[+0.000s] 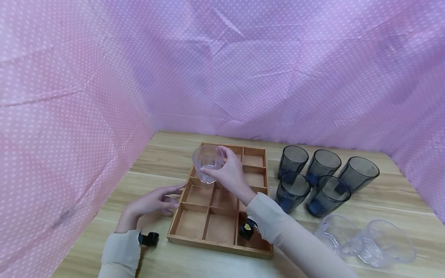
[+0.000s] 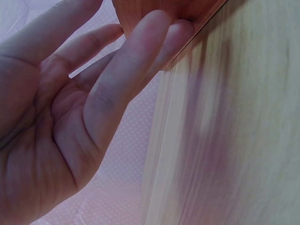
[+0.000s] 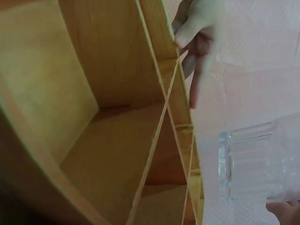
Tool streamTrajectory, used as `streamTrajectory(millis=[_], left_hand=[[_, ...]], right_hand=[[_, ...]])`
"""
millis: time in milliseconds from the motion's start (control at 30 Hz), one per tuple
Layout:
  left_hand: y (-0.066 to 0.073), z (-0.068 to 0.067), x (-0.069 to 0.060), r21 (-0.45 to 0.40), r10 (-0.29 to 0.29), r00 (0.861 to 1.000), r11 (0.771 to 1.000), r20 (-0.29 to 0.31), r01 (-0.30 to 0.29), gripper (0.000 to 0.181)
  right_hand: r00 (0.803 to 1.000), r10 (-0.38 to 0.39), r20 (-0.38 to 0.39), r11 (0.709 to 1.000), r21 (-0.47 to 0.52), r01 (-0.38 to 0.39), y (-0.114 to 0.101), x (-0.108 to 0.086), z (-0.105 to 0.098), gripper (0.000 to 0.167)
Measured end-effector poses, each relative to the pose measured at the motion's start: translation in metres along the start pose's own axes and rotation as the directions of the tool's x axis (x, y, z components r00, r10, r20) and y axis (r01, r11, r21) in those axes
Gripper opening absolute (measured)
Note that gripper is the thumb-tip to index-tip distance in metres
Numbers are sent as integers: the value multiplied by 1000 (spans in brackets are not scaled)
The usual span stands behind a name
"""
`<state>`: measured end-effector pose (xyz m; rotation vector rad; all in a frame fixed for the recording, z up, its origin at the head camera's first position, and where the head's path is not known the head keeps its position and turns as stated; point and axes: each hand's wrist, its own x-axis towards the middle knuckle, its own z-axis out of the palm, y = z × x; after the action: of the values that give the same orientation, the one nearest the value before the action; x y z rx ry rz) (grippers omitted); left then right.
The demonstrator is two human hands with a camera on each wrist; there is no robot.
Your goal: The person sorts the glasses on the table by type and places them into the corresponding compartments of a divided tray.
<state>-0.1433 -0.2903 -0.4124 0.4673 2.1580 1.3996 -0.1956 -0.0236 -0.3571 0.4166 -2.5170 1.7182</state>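
A clear glass [image 1: 208, 162] is held upright by the right hand [image 1: 229, 172], thumb and fingers around its side, above the left part of a wooden divided tray [image 1: 219, 244]. The right wrist view shows the same glass [image 3: 253, 164] with fingertips at its side, beside the tray's compartments [image 3: 126, 140]. The left hand [image 1: 156, 200] touches the tray's left edge with extended, slightly bent fingers. In the left wrist view the left hand [image 2: 70, 103] has fingertips against the wooden side [image 2: 154, 9] of the tray.
Several dark grey glasses [image 1: 292, 160] stand on the wooden table [image 1: 139, 189] right of the tray. Two clear glasses [image 1: 386, 243] are at the front right, partly beside the right sleeve [image 1: 299, 235]. A pink dotted cloth [image 1: 222, 77] hangs behind and at the sides.
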Motion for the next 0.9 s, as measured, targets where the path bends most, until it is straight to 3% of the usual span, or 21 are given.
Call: streamTrajectory(millis=[400, 900], left_hand=[[0, -4, -2, 7, -1, 1000, 1000, 2, 1, 76], [0, -7, 1, -4, -7, 1000, 1000, 3, 7, 77]], right_hand=[[998, 56, 2, 998, -29, -56, 6, 26, 20, 85], [995, 103, 14, 993, -65, -101, 17, 35, 28, 86]])
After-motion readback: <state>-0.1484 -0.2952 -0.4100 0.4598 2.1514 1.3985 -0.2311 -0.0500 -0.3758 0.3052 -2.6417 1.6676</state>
